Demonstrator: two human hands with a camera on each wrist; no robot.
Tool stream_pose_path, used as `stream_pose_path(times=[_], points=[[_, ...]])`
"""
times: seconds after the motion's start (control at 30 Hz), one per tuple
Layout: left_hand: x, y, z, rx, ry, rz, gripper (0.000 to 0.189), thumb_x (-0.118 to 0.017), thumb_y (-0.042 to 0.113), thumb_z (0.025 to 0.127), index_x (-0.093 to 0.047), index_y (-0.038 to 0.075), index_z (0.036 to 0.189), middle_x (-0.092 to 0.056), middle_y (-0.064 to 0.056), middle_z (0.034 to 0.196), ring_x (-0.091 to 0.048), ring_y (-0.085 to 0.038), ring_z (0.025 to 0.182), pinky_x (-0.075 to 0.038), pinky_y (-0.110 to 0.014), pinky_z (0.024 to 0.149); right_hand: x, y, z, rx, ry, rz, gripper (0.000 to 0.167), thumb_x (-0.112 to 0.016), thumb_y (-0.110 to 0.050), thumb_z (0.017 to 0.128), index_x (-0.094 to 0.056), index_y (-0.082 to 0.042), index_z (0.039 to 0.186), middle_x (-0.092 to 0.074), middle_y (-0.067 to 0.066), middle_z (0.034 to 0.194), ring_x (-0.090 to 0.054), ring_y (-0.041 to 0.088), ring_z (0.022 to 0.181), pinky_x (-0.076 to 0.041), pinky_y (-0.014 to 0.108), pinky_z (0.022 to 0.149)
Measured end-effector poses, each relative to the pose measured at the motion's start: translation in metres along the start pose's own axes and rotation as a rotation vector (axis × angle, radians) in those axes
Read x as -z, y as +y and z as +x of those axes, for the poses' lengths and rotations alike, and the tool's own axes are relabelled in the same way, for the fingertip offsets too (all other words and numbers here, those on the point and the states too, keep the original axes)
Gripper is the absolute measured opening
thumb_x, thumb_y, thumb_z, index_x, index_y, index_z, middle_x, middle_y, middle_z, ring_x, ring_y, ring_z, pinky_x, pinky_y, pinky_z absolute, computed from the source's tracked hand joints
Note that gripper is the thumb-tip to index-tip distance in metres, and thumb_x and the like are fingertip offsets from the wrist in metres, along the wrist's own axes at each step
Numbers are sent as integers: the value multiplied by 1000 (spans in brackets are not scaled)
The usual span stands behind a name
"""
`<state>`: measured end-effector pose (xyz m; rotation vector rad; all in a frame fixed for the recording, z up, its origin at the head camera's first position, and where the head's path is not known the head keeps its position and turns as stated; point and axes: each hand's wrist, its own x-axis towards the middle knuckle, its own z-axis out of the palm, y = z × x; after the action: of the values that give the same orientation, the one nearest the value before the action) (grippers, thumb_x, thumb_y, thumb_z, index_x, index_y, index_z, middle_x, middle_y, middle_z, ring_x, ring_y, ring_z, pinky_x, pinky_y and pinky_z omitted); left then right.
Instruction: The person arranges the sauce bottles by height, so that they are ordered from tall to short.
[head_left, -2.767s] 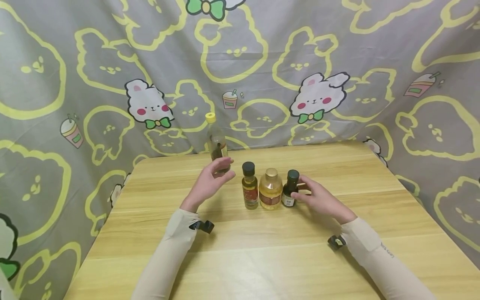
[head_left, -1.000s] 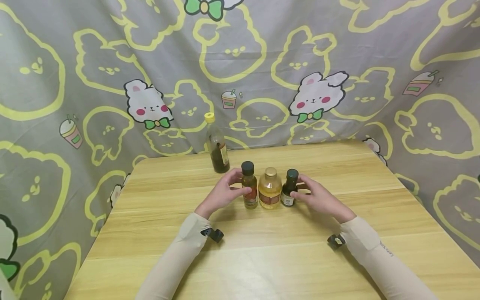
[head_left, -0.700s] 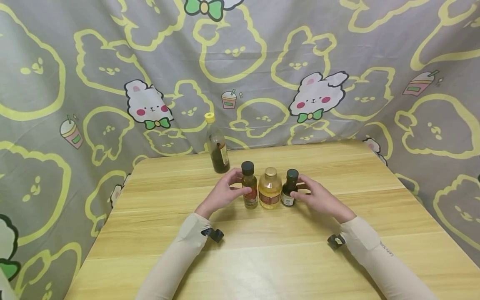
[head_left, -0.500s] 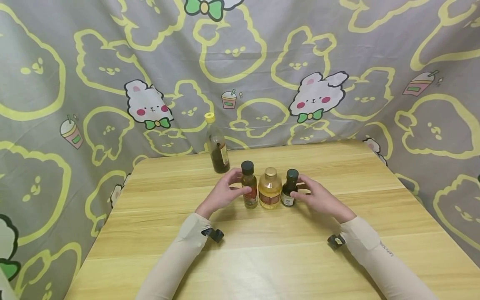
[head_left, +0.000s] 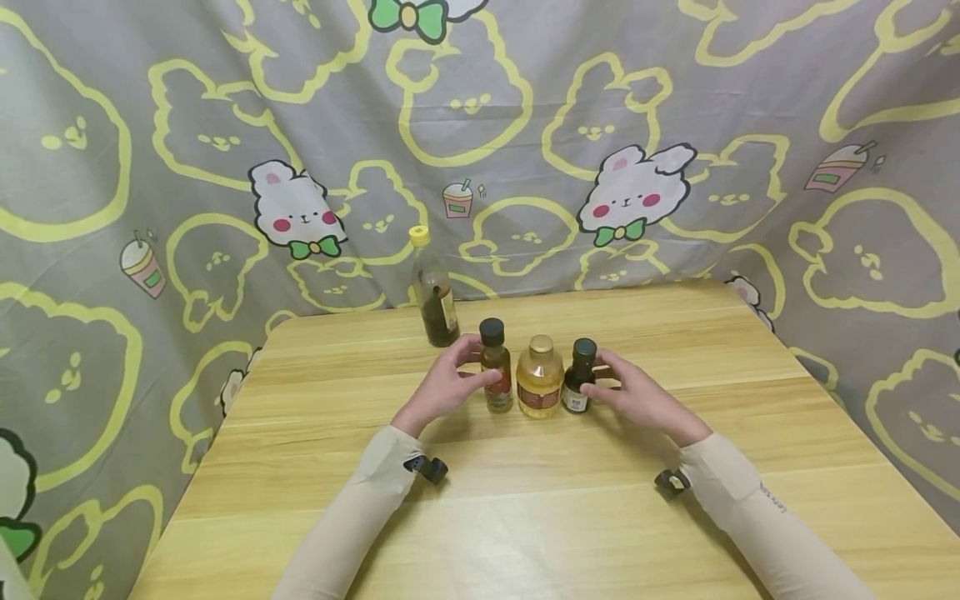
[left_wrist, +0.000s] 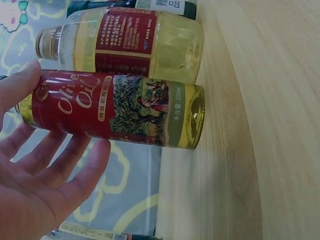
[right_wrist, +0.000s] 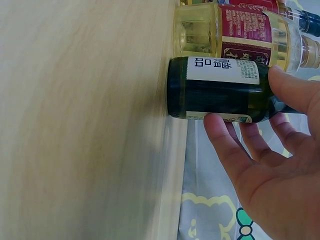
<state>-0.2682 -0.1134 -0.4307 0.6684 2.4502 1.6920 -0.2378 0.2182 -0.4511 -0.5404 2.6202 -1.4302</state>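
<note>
Fingers (left_wrist: 92, 167) of the left hand (head_left: 442, 390), four of them, lie along one side of a red-labelled olive oil bottle (left_wrist: 125, 110) while its one thumb presses the opposite side, so the hand holds that bottle with a gap only as wide as the glass. The right hand (head_left: 639, 402) grips one small dark bottle (right_wrist: 220, 95) in the same way, thumb on one side and fingers on the other. Whether the olive oil bottle's base touches the table (head_left: 525, 517) I cannot tell.

Four bottles are in view, all standing upright or nearly so. Three form a row at the middle of the table: the olive oil bottle with its black cap, one round yellow oil bottle (head_left: 540, 387) with a gold cap, and the dark bottle. The round one is in the way between the two held bottles, just beside each. The fourth, one tall bottle (head_left: 437, 308) with a yellow cap, stands apart behind the left hand, near the back edge.

Further out come two pale sleeves (head_left: 345, 500), each with one black wrist mount (head_left: 427, 468). Beyond the table hangs gray cloth (head_left: 517, 250) printed with yellow outlines, two complete white rabbit faces and three drink cups.
</note>
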Motion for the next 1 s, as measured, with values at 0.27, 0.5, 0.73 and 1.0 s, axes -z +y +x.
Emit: stream_pose_path(times=[0.27,0.5,0.73,1.0], points=[[0,0,0,23,32,29,50,-79,25,92,-58,18,136,-65,-8,130,-61,-35,125,-56,-49,96,0,-1,-1,-2,-1,0,48,-68,-24,100,-49,-12,143,-56,16,142,-50,46,135,-45,63,107],[2,0,0,37,62,31,46,-78,28,93,-58,21,133,-63,-7,134,-60,-35,126,-56,-50,95,-1,0,-2,12,3,-12,48,-67,-25,101,-49,-10,143,-56,18,142,-50,48,134,-45,64,106],[3,-1,1,61,111,23,43,-78,32,92,-58,23,129,-61,-6,135,-57,-35,129,-55,-53,97,-1,-1,-1,-3,1,-9,49,-67,-26,100,-49,-13,144,-56,16,143,-50,46,136,-44,64,108],[1,-1,4,46,173,46,43,-80,29,91,-59,17,127,-63,-8,131,-57,-33,129,-51,-55,102,0,0,-1,0,-2,-3,49,-67,-26,100,-49,-13,144,-56,16,143,-50,46,136,-44,64,108]])
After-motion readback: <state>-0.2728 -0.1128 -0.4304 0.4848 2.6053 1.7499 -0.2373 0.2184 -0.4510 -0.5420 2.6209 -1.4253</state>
